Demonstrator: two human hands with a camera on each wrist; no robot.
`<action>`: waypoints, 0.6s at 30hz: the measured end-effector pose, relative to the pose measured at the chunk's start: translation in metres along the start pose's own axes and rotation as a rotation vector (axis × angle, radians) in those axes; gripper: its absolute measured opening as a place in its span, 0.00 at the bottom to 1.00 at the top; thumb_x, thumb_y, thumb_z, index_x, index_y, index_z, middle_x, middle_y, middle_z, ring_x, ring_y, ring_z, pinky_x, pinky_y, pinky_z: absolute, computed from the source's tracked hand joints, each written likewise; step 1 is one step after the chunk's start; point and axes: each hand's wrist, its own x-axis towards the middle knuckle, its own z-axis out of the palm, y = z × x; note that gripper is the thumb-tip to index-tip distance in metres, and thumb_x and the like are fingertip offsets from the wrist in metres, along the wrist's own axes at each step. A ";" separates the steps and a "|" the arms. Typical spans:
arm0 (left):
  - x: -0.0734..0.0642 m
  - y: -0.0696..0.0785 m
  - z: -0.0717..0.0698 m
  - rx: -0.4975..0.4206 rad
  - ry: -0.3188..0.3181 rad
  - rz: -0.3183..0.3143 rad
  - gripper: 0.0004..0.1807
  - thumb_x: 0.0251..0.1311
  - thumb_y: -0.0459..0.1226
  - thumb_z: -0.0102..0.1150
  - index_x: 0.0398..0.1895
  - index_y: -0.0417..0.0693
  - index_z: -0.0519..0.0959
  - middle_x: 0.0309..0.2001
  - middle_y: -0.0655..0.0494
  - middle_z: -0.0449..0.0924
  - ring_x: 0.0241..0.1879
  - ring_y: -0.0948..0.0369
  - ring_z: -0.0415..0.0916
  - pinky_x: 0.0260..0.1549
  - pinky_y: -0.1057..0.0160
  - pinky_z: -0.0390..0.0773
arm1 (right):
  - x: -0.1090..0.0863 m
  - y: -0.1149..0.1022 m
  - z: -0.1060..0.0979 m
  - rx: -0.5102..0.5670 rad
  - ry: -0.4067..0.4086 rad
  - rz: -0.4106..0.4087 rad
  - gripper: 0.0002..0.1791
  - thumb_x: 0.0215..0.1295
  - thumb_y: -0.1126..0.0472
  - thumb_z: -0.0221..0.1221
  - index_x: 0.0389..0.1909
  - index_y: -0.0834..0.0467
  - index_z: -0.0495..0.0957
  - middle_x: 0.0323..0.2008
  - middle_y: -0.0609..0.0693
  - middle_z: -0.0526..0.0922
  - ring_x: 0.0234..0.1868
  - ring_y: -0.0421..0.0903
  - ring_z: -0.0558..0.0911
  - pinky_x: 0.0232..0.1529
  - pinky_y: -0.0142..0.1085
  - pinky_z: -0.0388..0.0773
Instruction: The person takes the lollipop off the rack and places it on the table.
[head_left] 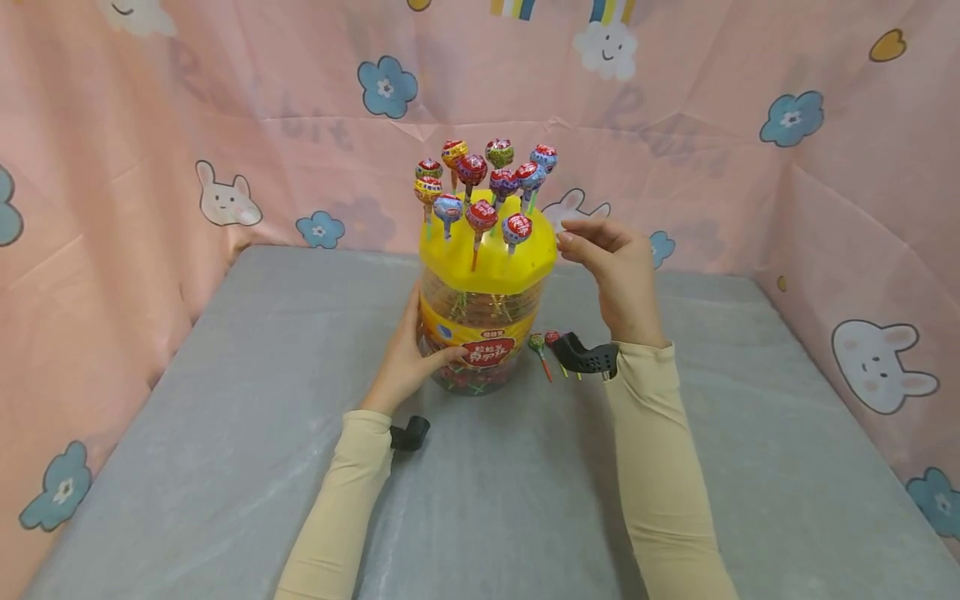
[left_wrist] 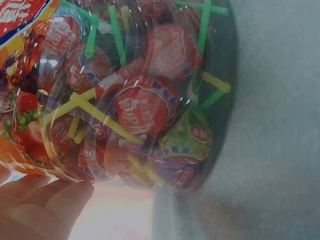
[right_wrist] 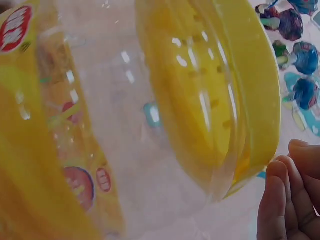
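The right hand (head_left: pixel 618 271) has its thumb and fingers bent close together, with a narrow gap, at the right side of the yellow lid (head_left: pixel 487 281); whether they pinch anything I cannot tell, nor whether the fingertips touch the lid's edge. The left hand (head_left: pixel 405 367) holds the clear jar (head_left: pixel 480 312) by its left side, thumb lying across the front, fingers (left_wrist: pixel 60 202) against the wall.

The jar stands upright on the gray surface (head_left: pixel 480 500), about midway between the left and right edges and closer to the far edge than the near one. The lid sits on top, and eleven wrapped lollipops (head_left: pixel 482 215) stand in it on their sticks. More candies (left_wrist: pixel 145 107), with green and yellow sticks among them, lie in the jar's bottom, below its label (head_left: pixel 487 352).

Just right of the jar, loose lollipops (head_left: pixel 537 342) lie on the surface, partly hidden by the black wrist mount (head_left: pixel 585 356). Beige sleeves (head_left: pixel 652 450) cover both forearms. Pink printed cloth (head_left: pixel 285 67) rises beyond the far edge.
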 end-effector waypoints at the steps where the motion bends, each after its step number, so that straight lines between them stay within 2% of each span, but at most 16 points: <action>1: 0.000 0.000 0.000 -0.002 -0.001 0.000 0.58 0.53 0.43 0.68 0.75 0.63 0.34 0.74 0.54 0.45 0.70 0.51 0.49 0.66 0.47 0.55 | 0.001 -0.002 0.002 -0.001 -0.002 -0.008 0.10 0.58 0.66 0.65 0.40 0.66 0.83 0.34 0.53 0.83 0.37 0.49 0.81 0.44 0.34 0.79; 9: 0.001 -0.002 0.000 0.004 0.003 -0.003 0.58 0.53 0.43 0.68 0.75 0.63 0.34 0.74 0.54 0.44 0.70 0.51 0.50 0.66 0.48 0.55 | 0.007 -0.017 0.020 -0.018 -0.033 -0.064 0.09 0.57 0.68 0.65 0.38 0.67 0.83 0.34 0.53 0.83 0.36 0.49 0.81 0.44 0.35 0.79; 18: 0.001 -0.002 0.000 -0.001 0.001 -0.012 0.59 0.52 0.46 0.68 0.75 0.65 0.34 0.74 0.56 0.44 0.70 0.53 0.49 0.66 0.48 0.55 | 0.010 -0.025 0.033 -0.092 -0.013 -0.080 0.08 0.57 0.68 0.65 0.38 0.65 0.84 0.35 0.52 0.83 0.37 0.48 0.81 0.43 0.32 0.78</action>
